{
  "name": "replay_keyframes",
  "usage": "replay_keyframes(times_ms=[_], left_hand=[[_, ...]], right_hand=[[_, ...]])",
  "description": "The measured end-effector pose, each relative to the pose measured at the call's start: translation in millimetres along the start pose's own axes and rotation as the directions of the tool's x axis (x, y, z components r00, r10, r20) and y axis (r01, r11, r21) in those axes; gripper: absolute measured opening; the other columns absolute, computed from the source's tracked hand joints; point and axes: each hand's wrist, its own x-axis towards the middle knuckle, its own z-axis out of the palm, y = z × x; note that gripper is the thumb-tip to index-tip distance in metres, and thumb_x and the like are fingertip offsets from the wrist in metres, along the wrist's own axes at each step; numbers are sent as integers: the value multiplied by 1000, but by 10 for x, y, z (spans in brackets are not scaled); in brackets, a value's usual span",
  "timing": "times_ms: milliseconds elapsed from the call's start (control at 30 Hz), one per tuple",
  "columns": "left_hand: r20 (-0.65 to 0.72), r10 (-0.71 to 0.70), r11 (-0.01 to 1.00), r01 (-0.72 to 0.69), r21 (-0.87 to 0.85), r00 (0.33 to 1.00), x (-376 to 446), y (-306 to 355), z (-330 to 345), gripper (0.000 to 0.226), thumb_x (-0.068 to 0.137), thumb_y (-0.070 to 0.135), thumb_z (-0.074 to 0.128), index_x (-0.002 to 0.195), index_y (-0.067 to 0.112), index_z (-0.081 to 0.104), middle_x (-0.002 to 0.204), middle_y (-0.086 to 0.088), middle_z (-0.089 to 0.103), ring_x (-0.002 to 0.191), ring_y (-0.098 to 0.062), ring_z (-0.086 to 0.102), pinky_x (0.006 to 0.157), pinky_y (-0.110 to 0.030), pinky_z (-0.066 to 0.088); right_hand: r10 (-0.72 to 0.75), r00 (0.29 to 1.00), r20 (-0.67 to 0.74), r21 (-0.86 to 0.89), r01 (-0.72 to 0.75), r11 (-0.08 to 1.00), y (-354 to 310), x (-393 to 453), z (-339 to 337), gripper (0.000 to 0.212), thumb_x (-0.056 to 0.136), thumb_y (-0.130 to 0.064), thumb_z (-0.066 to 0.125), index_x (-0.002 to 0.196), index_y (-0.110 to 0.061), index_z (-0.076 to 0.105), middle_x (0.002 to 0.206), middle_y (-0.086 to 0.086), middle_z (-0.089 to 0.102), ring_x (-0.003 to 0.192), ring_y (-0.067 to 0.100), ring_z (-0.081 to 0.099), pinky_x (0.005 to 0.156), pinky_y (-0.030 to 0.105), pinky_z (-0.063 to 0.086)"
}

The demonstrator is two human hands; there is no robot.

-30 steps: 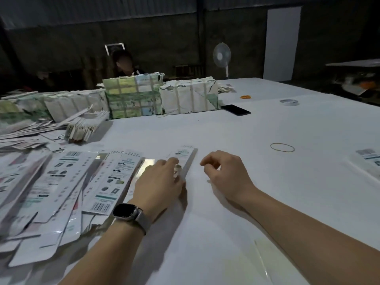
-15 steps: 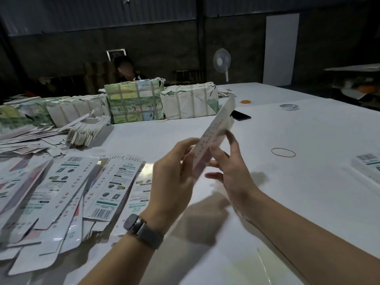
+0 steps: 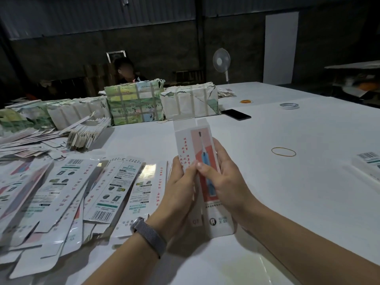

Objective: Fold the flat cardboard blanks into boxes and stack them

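I hold one long cardboard blank (image 3: 193,140) upright above the white table (image 3: 287,192), its printed toothbrush face towards me and its top flaps open. My left hand (image 3: 176,192), with a watch on the wrist, grips the blank's left edge. My right hand (image 3: 226,177) grips the right edge, and both thumbs press on the front panel near the middle. A spread of flat blanks (image 3: 82,192) lies on the table to the left of my hands. A finished box (image 3: 368,163) lies at the right edge.
Wrapped bundles (image 3: 133,105) and a leaning stack of folded blanks (image 3: 86,134) stand at the back left. A black phone (image 3: 236,114), a tape roll (image 3: 289,105) and rubber bands (image 3: 283,152) lie on the table. A person sits behind the bundles, a fan beside.
My left hand picked a blank off the table. Both hands raised it and turned it upright, so its printed front now faces me.
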Motion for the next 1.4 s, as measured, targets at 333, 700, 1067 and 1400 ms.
replay_keyframes(times_ms=[333, 700, 1067, 1400], left_hand=[[44, 157, 965, -163, 207, 987, -16, -144, 57, 14, 100, 42, 54, 111, 46, 45, 97, 45, 61, 92, 24, 59, 61, 2, 45], [193, 88, 965, -132, 226, 977, 28, -96, -50, 50, 91, 63, 41, 126, 30, 54, 90, 7, 75, 85, -15, 76, 67, -20, 58], [14, 322, 916, -315, 250, 947, 59, 76, -98, 37, 94, 52, 36, 131, 47, 30, 92, 34, 68, 81, -5, 73, 62, -19, 57], [79, 232, 941, -245, 234, 969, 33, 32, -64, 33, 95, 52, 42, 127, 43, 39, 94, 3, 71, 80, -16, 75, 65, -24, 58]], right_hand=[[62, 988, 142, 78, -74, 994, 53, -57, 29, 70, 88, -59, 42, 152, -54, 14, 143, -26, 46, 130, 1, 49, 103, 22, 48], [-9, 996, -87, 7, 10, 1000, -37, 72, -148, 30, 104, -27, 48, 126, -45, 53, 97, -6, 74, 92, 15, 73, 74, 28, 61], [-39, 998, 42, -33, 41, 999, -21, 30, -56, 32, 102, -31, 48, 126, -52, 48, 96, 1, 71, 92, 19, 74, 74, 27, 60], [-2, 1000, -10, -3, 2, 1000, -65, 73, -107, 19, 105, -34, 43, 117, -47, 49, 90, -18, 73, 82, 13, 74, 62, 19, 56]])
